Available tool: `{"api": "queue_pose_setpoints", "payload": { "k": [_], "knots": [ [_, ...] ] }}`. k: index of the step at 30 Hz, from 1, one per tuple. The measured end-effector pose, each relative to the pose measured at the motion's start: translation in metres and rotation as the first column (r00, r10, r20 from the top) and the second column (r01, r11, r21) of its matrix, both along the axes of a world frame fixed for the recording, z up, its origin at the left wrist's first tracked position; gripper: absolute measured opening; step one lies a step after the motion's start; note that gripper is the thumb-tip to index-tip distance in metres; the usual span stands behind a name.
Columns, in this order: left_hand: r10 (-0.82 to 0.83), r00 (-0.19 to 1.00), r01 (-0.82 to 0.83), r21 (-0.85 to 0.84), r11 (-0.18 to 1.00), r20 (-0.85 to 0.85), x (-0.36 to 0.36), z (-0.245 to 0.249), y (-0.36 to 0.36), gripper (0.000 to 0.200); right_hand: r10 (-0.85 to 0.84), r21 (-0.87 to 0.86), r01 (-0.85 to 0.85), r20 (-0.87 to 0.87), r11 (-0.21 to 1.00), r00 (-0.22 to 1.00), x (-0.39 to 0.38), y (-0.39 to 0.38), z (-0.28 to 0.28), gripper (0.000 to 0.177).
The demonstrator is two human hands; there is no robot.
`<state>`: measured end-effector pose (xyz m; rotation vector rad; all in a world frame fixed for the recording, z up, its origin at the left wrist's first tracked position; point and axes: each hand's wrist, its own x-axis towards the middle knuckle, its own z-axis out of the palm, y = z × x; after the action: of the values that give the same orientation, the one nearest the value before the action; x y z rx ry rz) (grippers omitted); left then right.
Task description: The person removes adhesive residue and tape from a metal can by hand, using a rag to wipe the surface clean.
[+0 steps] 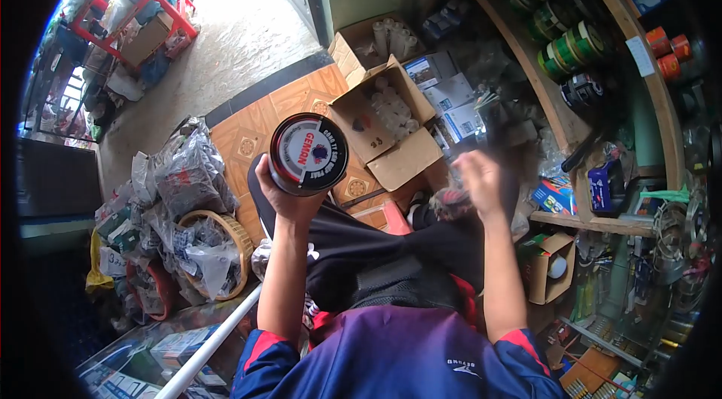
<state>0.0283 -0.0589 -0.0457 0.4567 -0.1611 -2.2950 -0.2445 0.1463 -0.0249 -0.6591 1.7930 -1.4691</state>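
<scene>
A round tin (308, 153) with a black rim and a white, red and black lid label reading GEMON faces up toward me. My left hand (292, 200) grips it from below and the side, over my left thigh. Over my right thigh is my right hand (479, 181), its fingers smeared by motion. A dark, mottled bundle (451, 205) with some red overlaps the space just left of that hand; I cannot tell whether the hand holds it.
Ahead on the tiled floor stand open cardboard boxes (387, 117) with white bottles. Bagged goods (180, 173) and a wicker basket (244, 248) lie to the left. A wooden shelf (662, 91) holds green tins (571, 51) on the right. A white pole (210, 342) slants at lower left.
</scene>
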Motion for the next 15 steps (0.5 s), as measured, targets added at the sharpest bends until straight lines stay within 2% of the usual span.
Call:
{"api": "queue_pose_setpoints", "payload": {
  "k": [2,3,4,6,8,9,10,12,14,15],
  "knots": [
    [0.034,0.998,-0.033,-0.018,0.999,0.044,0.010,-0.005,-0.014,0.082,0.307,0.130,-0.296,-0.068,0.946,0.949,0.010,-0.018,-0.034,0.018],
    [0.050,0.997,-0.046,-0.066,0.997,0.066,0.015,-0.006,-0.021,0.079,0.395,0.333,-0.388,0.051,0.859,0.917,0.019,-0.030,-0.047,0.017],
    [0.069,0.994,-0.058,-0.114,0.992,0.088,0.019,-0.006,-0.028,0.077,0.454,0.506,-0.482,0.188,0.715,0.871,0.026,-0.041,-0.062,0.017],
    [0.106,0.979,-0.074,-0.180,0.981,0.175,0.019,-0.011,-0.049,0.084,0.650,0.524,-0.573,0.046,0.631,0.758,0.039,-0.049,-0.135,0.016],
    [0.082,0.980,-0.046,-0.190,0.981,0.183,0.013,-0.017,-0.071,0.091,0.749,0.705,-0.571,0.087,0.420,0.657,0.050,-0.059,-0.192,0.021],
    [0.053,0.985,-0.022,-0.180,0.983,0.164,0.008,-0.024,-0.083,0.093,0.751,0.748,-0.559,0.124,0.359,0.649,0.054,-0.051,-0.232,0.022],
    [-0.017,0.999,0.020,-0.092,0.996,0.033,0.005,-0.035,-0.094,0.099,0.756,0.784,-0.547,0.161,0.293,0.635,0.056,-0.038,-0.270,0.023],
    [-0.058,0.998,0.058,0.034,0.998,-0.013,0.006,-0.065,-0.110,0.101,0.658,0.884,-0.455,0.281,0.106,0.698,0.061,-0.004,-0.330,0.023],
    [-0.087,0.995,0.094,0.139,0.986,-0.056,0.002,-0.083,-0.120,0.104,0.517,0.920,-0.387,0.302,0.063,0.801,0.057,-0.003,-0.339,0.023],
    [-0.100,0.993,0.110,0.172,0.979,-0.064,-0.001,-0.090,-0.124,0.105,0.439,0.949,-0.304,0.237,0.086,0.867,0.060,0.001,-0.348,0.023]
  ]
}}
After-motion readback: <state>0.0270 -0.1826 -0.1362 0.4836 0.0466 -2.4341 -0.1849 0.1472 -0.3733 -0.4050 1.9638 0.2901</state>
